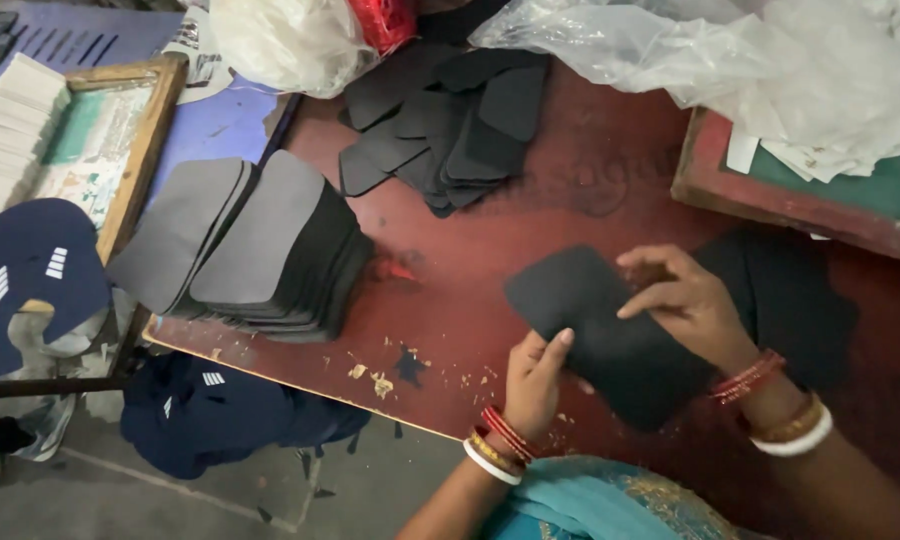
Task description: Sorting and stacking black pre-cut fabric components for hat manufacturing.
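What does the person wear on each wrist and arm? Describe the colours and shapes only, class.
Both forearms are bare, with no sleeves. The left hand has a stack of thin round bangles at its wrist: red ones, a gold one and a white one. The right hand has red bangles, then a gold one and a thicker white one further up the arm.

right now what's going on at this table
A person holds a flat black rounded piece over a worn red table. The left hand grips its near edge, and the right hand presses on its top. To the left sits a fanned stack of grey and black pieces; a loose black pile lies farther back.
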